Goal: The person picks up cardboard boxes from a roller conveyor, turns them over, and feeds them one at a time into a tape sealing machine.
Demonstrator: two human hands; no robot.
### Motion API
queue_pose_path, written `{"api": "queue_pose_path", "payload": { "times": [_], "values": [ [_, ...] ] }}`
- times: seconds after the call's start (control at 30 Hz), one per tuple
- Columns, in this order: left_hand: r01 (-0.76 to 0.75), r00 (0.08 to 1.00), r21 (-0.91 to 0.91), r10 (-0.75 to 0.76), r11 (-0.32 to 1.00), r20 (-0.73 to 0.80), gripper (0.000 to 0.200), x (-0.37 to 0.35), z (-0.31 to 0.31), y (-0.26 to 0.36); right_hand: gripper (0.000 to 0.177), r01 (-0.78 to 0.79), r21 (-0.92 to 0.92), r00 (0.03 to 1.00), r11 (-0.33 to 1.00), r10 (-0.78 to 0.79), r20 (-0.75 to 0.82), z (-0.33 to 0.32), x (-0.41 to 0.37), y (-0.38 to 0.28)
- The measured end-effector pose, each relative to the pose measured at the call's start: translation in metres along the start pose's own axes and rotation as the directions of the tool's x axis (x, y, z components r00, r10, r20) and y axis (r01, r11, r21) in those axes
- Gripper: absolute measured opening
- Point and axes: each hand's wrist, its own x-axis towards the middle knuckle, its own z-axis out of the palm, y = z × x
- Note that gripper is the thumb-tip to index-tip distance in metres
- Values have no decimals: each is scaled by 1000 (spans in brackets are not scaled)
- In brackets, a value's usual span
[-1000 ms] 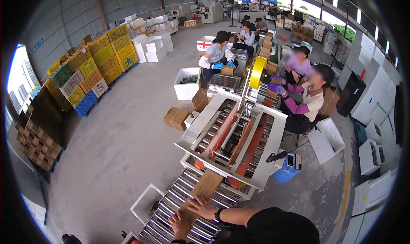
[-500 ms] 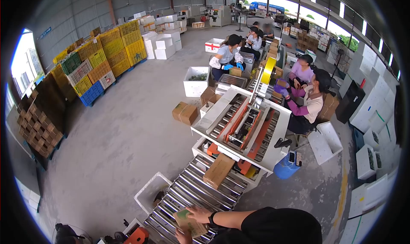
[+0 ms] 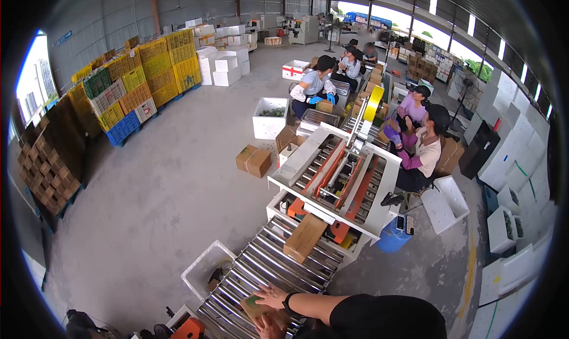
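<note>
A small brown cardboard box (image 3: 251, 306) with green print lies on the metal roller conveyor (image 3: 248, 274) at the bottom of the view. My right hand (image 3: 272, 296), with a dark watch at the wrist, rests on the far side of this box, fingers spread over it. Against its near side is my left hand (image 3: 269, 326), fingers curved on the cardboard; part of that hand is cut off by the frame edge. Further up the rollers, a second cardboard box (image 3: 304, 238) sits at the mouth of the carton-sealing machine (image 3: 338, 179).
Left of the rollers stands an open white foam box (image 3: 204, 268) with dark items inside. A closed carton (image 3: 253, 161) is on the floor. Co-workers (image 3: 424, 143) sit along the line beyond the machine. Phones lie on a blue drum (image 3: 394, 235). Stacked yellow crates (image 3: 178, 60) stand far left.
My left hand has shifted right along the near side of the small box, and the box has turned slightly. My right hand stays on it. The box by the machine looks unmoved.
</note>
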Motion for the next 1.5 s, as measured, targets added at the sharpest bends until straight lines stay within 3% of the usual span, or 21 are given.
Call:
{"api": "queue_pose_path", "payload": {
  "times": [0.13, 0.17, 0.33, 0.43, 0.53, 0.57, 0.67, 0.7, 0.73, 0.8, 0.87, 0.9, 0.93, 0.97, 1.03, 1.07, 1.13, 1.2, 1.33, 1.43, 1.5],
  "values": [
    [23, 999, 10, -24, 1000, 22, 70, -2, -3, 1, 82, 152, 163, 988, 975, -156, 10, 10, 12, 11],
    [33, 999, 16, -34, 999, 28, 70, -4, -3, -1, 76, 144, 208, 986, 967, -158, 52, 3, 5, 11],
    [70, 994, 36, -72, 997, 77, 70, -3, -6, 3, 66, 194, 142, 981, 971, -189, -46, 26, -3, 14],
    [93, 990, 49, -98, 994, 101, 69, -2, -8, 7, 58, 127, 103, 984, 987, -138, 110, -1, 3, 6],
    [124, 984, 52, -129, 991, 121, 69, -4, -8, 16, 57, 38, 0, 987, 999, -38, 154, 13, 19, -7],
    [132, 982, 51, -138, 990, 127, 69, -5, -8, 18, 59, 51, -1, 996, 999, -50, 69, 21, 23, -8],
    [171, 975, 37, -175, 985, 136, 69, -11, -6, 22, 60, -40, 171, 996, 984, 25, 88, 4, 0, -3],
    [185, 973, 32, -188, 982, 135, 68, -13, -6, 23, 61, -81, 320, 993, 944, 48, 108, 6, -5, -2],
    [200, 971, 17, -200, 980, 132, 68, -14, -5, 23, 54, -69, 597, 997, 799, 43, 58, 13, -14, 1],
    [242, 964, -31, -237, 970, 124, 68, -21, -4, 28, 47, -42, 619, 980, 784, 154, -128, 49, -13, -4],
    [305, 952, -163, -302, 938, 43, 65, -20, -3, 34, 40, -173, 590, 979, 788, 205, 13, 19, -11, -8],
    [319, 946, -202, -326, 926, 3, 62, -18, 0, 32, 37, -166, 603, 979, 780, 204, 5, 15, -6, -8],
    [330, 941, -229, -339, 916, 1, 58, -17, -14, 33, 34, -77, 561, 979, 824, 168, -113, 16, 1, -8],
    [349, 922, -262, -380, 900, -78, 47, -15, -14, 27, 34, 22, 510, 960, 860, 124, -250, 15, 10, -10],
    [437, 861, -290, -489, 851, -138, 36, -11, -17, 10, 35, -173, 544, 977, 821, 211, -8, -14, 29, -30],
    [456, 833, -315, -524, 832, -177, 38, -12, -17, -2, 34, -44, 502, 973, 864, 151, -174, 3, 40, -32],
    [544, 772, -326, -613, 773, -165, 50, -15, -18, -26, 36, -2, 531, 985, 847, 95, -147, 1, 60, -51],
    [606, 723, -377, -682, 701, -107, 55, -24, -25, -48, 39, 144, 475, 974, 868, -38, -225, 9, 83, -72],
    [709, 603, -428, -797, 560, -43, 63, -38, -23, -72, 43, 256, 485, 966, 836, -210, -148, 14, 122, -117],
    [766, 507, -458, -862, 451, 0, 63, -49, -29, -89, 44, 244, 403, 963, 882, -269, 7, 7, 141, -158],
    [781, 475, -462, -880, 420, 3, 64, -53, -33, -96, 48, 269, 450, 955, 852, -295, -13, 9, 147, -177]
  ]
}}
